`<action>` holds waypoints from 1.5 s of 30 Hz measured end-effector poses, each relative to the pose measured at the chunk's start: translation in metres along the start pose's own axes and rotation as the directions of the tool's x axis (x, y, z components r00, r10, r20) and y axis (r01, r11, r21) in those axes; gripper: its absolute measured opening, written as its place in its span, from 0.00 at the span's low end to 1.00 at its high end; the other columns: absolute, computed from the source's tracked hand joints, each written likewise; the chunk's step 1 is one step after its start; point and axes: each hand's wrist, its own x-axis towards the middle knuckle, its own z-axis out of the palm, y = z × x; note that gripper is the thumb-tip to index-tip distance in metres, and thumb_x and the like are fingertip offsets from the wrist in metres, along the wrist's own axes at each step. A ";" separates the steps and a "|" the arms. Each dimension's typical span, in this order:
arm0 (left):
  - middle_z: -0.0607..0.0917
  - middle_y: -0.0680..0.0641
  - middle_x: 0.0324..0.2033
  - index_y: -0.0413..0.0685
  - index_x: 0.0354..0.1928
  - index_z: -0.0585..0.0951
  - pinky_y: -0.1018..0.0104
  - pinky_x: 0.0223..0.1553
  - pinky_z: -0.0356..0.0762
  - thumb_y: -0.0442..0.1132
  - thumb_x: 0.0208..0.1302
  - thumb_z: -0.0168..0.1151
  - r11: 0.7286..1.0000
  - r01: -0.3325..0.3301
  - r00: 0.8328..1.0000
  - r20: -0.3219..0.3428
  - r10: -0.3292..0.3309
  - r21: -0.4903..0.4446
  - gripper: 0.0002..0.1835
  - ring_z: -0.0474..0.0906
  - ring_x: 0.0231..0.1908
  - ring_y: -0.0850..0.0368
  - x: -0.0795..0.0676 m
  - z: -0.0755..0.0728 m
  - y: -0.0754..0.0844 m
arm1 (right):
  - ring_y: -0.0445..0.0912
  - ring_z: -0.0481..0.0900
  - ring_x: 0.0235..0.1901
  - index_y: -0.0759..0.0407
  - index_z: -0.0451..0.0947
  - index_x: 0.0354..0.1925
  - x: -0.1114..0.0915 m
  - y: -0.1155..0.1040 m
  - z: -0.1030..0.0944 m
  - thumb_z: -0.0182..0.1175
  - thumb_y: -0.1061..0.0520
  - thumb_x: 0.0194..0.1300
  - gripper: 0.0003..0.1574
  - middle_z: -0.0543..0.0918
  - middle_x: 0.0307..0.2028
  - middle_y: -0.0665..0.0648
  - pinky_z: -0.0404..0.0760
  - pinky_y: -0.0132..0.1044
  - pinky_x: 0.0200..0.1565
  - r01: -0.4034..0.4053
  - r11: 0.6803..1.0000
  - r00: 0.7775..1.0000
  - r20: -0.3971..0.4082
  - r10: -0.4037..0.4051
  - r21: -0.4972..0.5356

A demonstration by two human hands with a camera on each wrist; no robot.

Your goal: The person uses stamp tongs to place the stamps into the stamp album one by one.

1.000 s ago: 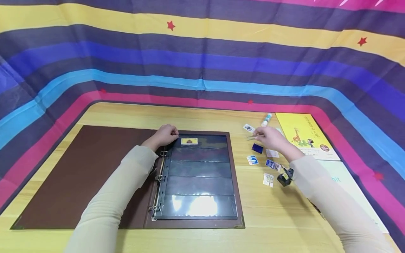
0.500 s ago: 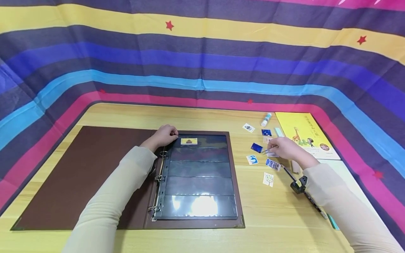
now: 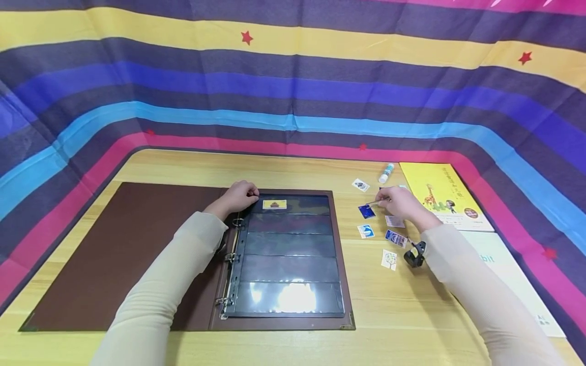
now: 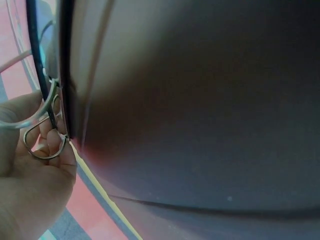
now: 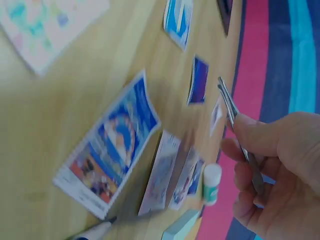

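Dark blue stamp point(image 3: 367, 212): flat on the wooden table point(image 3: 380, 305), right of the album. Right hand point(image 3: 401, 202): thumb and fingers pinch metal tweezers point(image 5: 230, 101). In the head view the tips overlap the stamp's upper edge; whether they grip it, cannot tell. Left hand point(image 3: 239, 196): thumb and curled fingers pinch the album page point(image 3: 288, 244) at its upper inner corner, beside the rings. Yellow stamp point(image 3: 274, 204) in the page's top row. Around the dark blue stamp: blue-and-white stamp point(image 3: 366, 232) nearer the wearer, pale stamp point(image 3: 394, 221) to the right, tree stamp point(image 3: 389, 260) lower down. Farther out: glue stick point(image 3: 386, 173), then yellow book point(image 3: 439, 198). Brown album point(image 3: 137, 254) lies open. Striped cloth point(image 3: 293, 86) hangs behind.
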 end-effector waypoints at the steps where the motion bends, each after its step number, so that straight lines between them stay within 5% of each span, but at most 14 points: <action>1: 0.71 0.45 0.33 0.40 0.35 0.73 0.59 0.36 0.63 0.35 0.57 0.49 1.000 0.000 1.000 0.001 0.000 0.000 0.07 0.64 0.34 0.52 0.000 0.000 0.000 | 0.51 0.72 0.30 0.61 0.75 0.30 0.002 0.002 0.000 0.53 0.64 0.52 0.05 0.77 0.29 0.59 0.66 0.46 0.36 -0.009 1.000 1.000 -0.005 0.008 -0.012; 8: 0.71 0.45 0.33 0.39 0.35 0.73 0.58 0.36 0.63 0.35 0.57 0.49 1.000 -0.003 1.000 0.001 0.003 -0.002 0.07 0.64 0.34 0.52 -0.001 0.000 0.002 | 0.51 0.71 0.29 0.61 0.75 0.28 0.010 0.012 0.001 0.53 0.64 0.51 0.05 0.77 0.28 0.57 0.66 0.47 0.36 -0.044 0.998 0.999 0.011 0.045 -0.054; 21: 0.70 0.45 0.32 0.41 0.33 0.73 0.59 0.36 0.62 0.36 0.57 0.49 1.000 0.001 1.000 0.000 -0.001 0.011 0.06 0.63 0.34 0.53 0.001 0.000 -0.001 | 0.48 0.69 0.24 0.59 0.74 0.26 0.015 -0.002 -0.006 0.52 0.59 0.54 0.06 0.74 0.24 0.54 0.66 0.42 0.28 -0.055 0.994 0.998 -0.010 0.054 -0.092; 32: 0.69 0.46 0.31 0.43 0.32 0.72 0.59 0.35 0.61 0.36 0.57 0.49 1.000 -0.010 1.000 -0.010 0.010 0.011 0.04 0.62 0.33 0.52 0.001 0.001 -0.002 | 0.47 0.68 0.23 0.62 0.74 0.29 0.040 -0.060 -0.011 0.50 0.59 0.56 0.08 0.75 0.25 0.56 0.66 0.41 0.29 -0.010 0.999 0.993 -0.113 0.015 0.043; 45: 0.70 0.46 0.29 0.42 0.31 0.71 0.60 0.34 0.61 0.35 0.56 0.50 1.000 -0.030 0.999 -0.020 0.029 -0.002 0.03 0.63 0.32 0.52 -0.001 -0.001 0.000 | 0.46 0.68 0.24 0.57 0.72 0.26 0.087 -0.115 0.026 0.50 0.57 0.55 0.06 0.74 0.24 0.53 0.65 0.38 0.28 -0.072 0.994 0.985 -0.149 0.084 0.088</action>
